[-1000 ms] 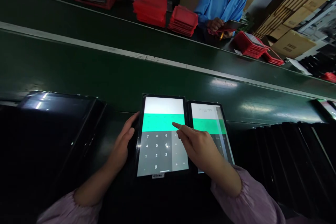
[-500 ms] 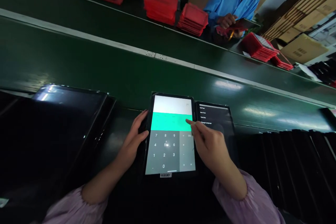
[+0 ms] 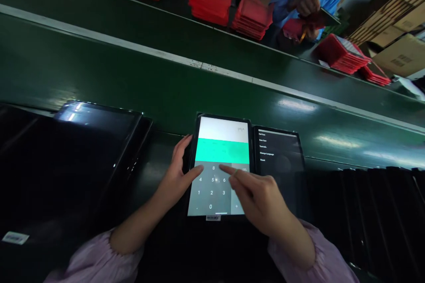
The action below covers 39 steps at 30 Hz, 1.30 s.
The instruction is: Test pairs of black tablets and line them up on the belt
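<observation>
A tablet (image 3: 223,152) lies in front of me, its lit screen showing a calculator keypad under a green band and a white strip with a few characters. My left hand (image 3: 177,177) grips its left edge, the thumb over the screen by the 7 key and the fingers along the side. With the index finger stretched out, my right hand (image 3: 259,192) touches or hovers just over the 9 key; its other fingers are curled and hold nothing. Close on the right lies a second tablet (image 3: 279,146) with a dark text menu, partly hidden by my right hand.
Dark-screened tablets (image 3: 99,119) are stacked at my left. A row of black flat items (image 3: 365,203) stands at the right. Beyond the green work surface (image 3: 159,93) and its pale rail, two people handle tablets near piles of red sleeves (image 3: 210,0).
My right index finger has moved from the green band down to the keypad. My left thumb has slid onto the screen. More characters show in the white strip, and the view has shifted slightly.
</observation>
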Available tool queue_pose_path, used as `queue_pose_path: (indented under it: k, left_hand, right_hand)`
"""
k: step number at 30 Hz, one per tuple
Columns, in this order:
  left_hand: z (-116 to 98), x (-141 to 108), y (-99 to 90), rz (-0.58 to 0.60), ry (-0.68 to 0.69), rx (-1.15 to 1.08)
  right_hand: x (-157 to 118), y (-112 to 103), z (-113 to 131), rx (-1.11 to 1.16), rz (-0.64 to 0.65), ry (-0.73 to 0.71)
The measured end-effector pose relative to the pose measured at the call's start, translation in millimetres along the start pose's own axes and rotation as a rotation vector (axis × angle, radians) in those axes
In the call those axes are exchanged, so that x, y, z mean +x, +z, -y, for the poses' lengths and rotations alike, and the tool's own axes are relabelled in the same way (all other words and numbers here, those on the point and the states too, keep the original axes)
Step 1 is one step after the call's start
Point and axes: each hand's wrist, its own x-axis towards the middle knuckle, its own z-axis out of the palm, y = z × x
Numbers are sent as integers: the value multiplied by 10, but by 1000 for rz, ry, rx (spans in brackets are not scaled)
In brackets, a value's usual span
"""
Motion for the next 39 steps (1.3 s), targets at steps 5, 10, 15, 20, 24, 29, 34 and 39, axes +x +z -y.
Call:
queue_pose_path:
  k: [5, 10, 15, 20, 24, 29, 34, 39]
  left_hand:
    - [-44, -8, -9, -6, -36, -29]
    - [-118, -25, -19, 1, -109, -61]
    - [-140, -32, -5, -64, -106, -48]
    - [-120, -26, -21, -73, -90, -69]
    - [-92, -20, -29, -79, -66, -56]
    - [-50, -3, -28, -122, 5, -84]
    - [-66, 132, 32, -147, -19, -207]
    - [-116, 336, 120, -149, 29, -324]
  right_hand:
    - [-22, -157, -131, -45, -201, 185]
    - [53, -93, -165, -106, -155, 208]
    - [106, -41, -157, -155, -83, 113]
    - [74, -68, -209, -206, -193, 190]
    - [60, -48, -175, -147, -86, 132]
    - [-24, -239, -278, -123, -214, 200]
    - [-179, -503, -556, -170, -379, 310]
    - [-187, -589, -714, -191, -363, 285]
